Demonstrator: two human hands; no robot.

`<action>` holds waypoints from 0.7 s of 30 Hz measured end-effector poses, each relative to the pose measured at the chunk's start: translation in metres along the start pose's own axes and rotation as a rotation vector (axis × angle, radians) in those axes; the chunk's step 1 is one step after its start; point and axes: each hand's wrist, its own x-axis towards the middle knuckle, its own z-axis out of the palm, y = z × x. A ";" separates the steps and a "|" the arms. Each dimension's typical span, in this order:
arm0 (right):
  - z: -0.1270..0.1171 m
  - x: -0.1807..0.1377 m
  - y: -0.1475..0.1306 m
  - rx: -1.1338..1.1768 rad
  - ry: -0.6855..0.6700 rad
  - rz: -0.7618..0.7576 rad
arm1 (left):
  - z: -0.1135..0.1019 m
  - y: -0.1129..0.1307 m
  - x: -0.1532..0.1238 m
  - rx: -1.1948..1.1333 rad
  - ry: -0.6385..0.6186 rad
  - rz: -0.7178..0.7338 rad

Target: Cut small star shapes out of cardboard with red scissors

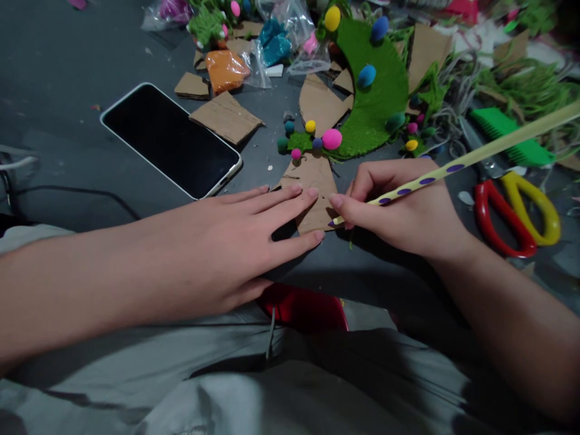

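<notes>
My right hand pinches a pale yellow pencil with purple dots, its tip down at the right side of a small cardboard piece. Faint lines show on that cardboard. My left hand lies flat with fingers spread, the fingertips resting on the cardboard and the table beside it. Just beyond the piece sits a green yarn-wrapped ring with coloured pom-poms, partly lying over other cardboard. A small green shape with pom-poms touches the near side of the ring.
A phone lies face up at left, with a cardboard scrap over its edge. Scissors with red and yellow handles and a green comb lie at right. Plastic bags, clay packets and green yarn crowd the back.
</notes>
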 end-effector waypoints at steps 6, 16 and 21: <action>-0.001 0.004 0.003 0.181 0.159 0.045 | -0.001 0.002 0.000 -0.016 0.028 -0.007; -0.005 0.002 0.008 0.221 0.131 -0.022 | -0.007 0.005 0.000 -0.015 0.076 0.017; -0.007 0.001 0.007 0.067 -0.038 -0.140 | -0.012 0.011 -0.001 -0.005 0.047 0.006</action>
